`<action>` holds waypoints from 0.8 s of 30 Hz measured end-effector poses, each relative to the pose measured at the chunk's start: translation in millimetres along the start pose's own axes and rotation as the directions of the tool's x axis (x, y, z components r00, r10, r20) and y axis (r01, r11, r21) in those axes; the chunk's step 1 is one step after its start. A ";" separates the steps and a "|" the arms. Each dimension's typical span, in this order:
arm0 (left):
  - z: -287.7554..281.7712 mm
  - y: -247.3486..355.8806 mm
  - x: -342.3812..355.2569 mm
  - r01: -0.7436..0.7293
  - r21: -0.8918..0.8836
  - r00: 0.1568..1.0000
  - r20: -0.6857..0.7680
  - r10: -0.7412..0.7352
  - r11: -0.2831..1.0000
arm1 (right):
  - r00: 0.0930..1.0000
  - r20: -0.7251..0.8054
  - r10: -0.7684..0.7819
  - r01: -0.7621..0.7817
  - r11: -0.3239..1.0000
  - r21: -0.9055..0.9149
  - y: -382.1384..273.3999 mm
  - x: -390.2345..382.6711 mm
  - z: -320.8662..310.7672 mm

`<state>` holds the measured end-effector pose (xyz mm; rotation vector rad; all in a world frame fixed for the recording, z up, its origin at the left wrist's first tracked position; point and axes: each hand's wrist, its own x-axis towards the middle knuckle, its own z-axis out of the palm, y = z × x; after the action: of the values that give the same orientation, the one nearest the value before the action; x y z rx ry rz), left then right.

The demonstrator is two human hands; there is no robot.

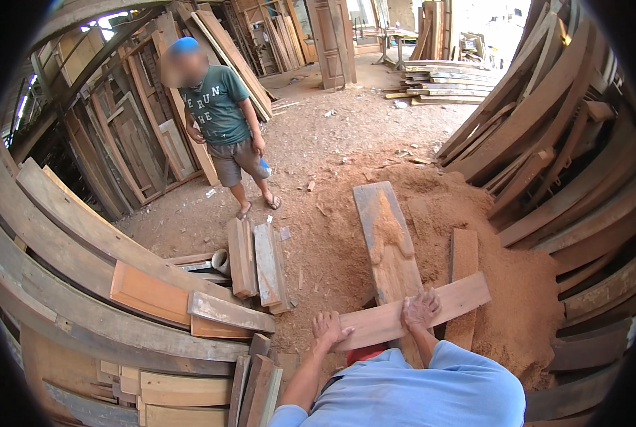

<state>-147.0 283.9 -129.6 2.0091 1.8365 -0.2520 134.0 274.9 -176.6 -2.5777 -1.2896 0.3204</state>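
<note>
A flat reddish-brown wooden board (460, 296) lies slantwise in front of me, across the near part of a long plank (393, 274) heaped with sawdust. My left hand (329, 329) is closed on the board's left end, its thumb over the top face. Further right, my right hand (421, 311) lies flat on the board, fingers spread toward the far edge. Something red (365, 354) shows just below the board near my body, mostly hidden. Another narrow plank (463, 260) passes beneath the board's right part, amid sawdust.
A person (218, 107) in a green shirt and blue cap stands at the upper left. Short timber pieces (261, 263) stand left of the plank. Stacked boards line the left (97, 285) and right (581, 285). A sawdust heap (510, 299) covers the ground at right.
</note>
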 end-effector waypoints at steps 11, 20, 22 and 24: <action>3.2 -2.7 2.4 -0.033 -0.008 0.999 -0.020 0.033 0.999 | 1.000 -0.024 -0.003 0.003 1.000 -0.011 0.5 -1.0 -1.5; 4.4 -6.6 1.1 -0.017 -0.002 1.000 -0.022 0.017 1.000 | 0.999 0.035 0.017 -0.016 1.000 -0.021 -8.1 -2.7 -8.9; 5.1 -3.2 1.0 -0.021 -0.008 0.999 -0.024 0.020 1.000 | 0.999 0.031 0.022 -0.021 0.999 -0.030 -4.4 -2.4 -10.4; 1.4 -3.0 0.7 -0.015 -0.021 1.000 -0.015 0.015 1.000 | 1.000 -0.001 0.004 -0.004 0.999 -0.034 -3.4 -1.7 -3.6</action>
<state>-149.7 284.1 -131.7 2.0148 1.8246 -0.2133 131.5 275.1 -172.0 -2.6082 -1.3009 0.3011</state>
